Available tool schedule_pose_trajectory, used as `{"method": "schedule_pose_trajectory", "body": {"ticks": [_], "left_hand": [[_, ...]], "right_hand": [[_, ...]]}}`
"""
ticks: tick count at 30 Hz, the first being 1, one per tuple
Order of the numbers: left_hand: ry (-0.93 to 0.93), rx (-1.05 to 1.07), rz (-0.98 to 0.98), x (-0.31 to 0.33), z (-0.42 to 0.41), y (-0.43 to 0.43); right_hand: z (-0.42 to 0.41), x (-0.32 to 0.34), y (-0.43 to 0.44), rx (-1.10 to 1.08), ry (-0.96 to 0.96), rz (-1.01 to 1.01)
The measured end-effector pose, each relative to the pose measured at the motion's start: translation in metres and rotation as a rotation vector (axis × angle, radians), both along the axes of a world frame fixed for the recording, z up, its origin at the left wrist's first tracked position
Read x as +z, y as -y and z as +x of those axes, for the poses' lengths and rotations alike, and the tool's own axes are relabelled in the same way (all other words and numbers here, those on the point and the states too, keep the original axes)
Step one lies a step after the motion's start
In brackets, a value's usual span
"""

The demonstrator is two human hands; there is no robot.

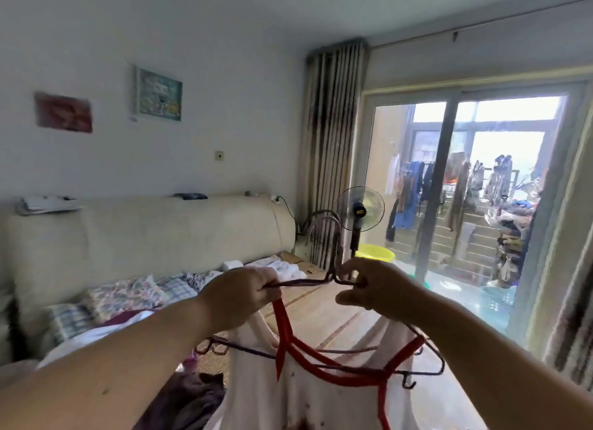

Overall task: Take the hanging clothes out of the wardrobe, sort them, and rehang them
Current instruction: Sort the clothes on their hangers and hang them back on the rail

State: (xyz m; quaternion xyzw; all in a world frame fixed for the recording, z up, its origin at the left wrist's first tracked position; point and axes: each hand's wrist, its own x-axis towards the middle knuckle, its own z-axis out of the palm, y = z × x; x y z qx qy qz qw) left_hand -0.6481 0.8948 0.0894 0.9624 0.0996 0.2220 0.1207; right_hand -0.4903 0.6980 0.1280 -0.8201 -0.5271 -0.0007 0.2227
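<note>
A: White with red edging, dangling at 6 o'clock below both fists: holding the sleeveless top [321, 404] up over the bed [327, 320]

B: Curling the left hand [244, 296] round one arm of the dark wire hanger [305, 282] and a red strap together, at 9 o'clock from the hook. Pinching the bend under the hook with the right hand [375, 288], at 3 o'clock

A: Probably seating the straps. Keeping the hanger level, easing each strap outward along its arm, steering clear of the second hanger [423, 372] drooping at 5 o'clock

B: Struggling to count the bunched hangers, blaming the blur of the hooks against the curtain [333, 125]. Not finding the wardrobe anywhere in view. Losing the hem of the top below the bottom edge. Failing to make out the right fingertips behind the wire, so leaving their exact hold unsaid
</note>
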Motion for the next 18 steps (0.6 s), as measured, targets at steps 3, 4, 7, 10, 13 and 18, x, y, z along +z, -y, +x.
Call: {"method": "schedule_pose_trajectory", "body": {"ticks": [3,4,7,10,13,18], "left_hand": [[0.022,0.168,0.022,0.009,-0.045,-0.011],[0.019,0.231,0.041,0.012,-0.064,-0.016],[0.022,0.405,0.098,0.018,-0.12,-0.029],[0.058,0.573,0.168,0.025,-0.18,-0.035],[0.071,0.734,0.256,0.029,-0.238,-0.032],[0.147,0.929,0.215,0.037,-0.339,-0.03]], "right_hand": [[-0.007,-0.004,-0.02,0.065,0.139,-0.034],[-0.014,-0.005,-0.033,0.104,0.143,-0.012],[-0.049,-0.005,-0.069,0.226,0.121,0.073],[-0.096,-0.002,-0.104,0.367,0.117,0.161],[-0.144,0.005,-0.138,0.469,0.189,0.204],[-0.229,0.019,-0.183,0.616,0.293,0.254]]}}
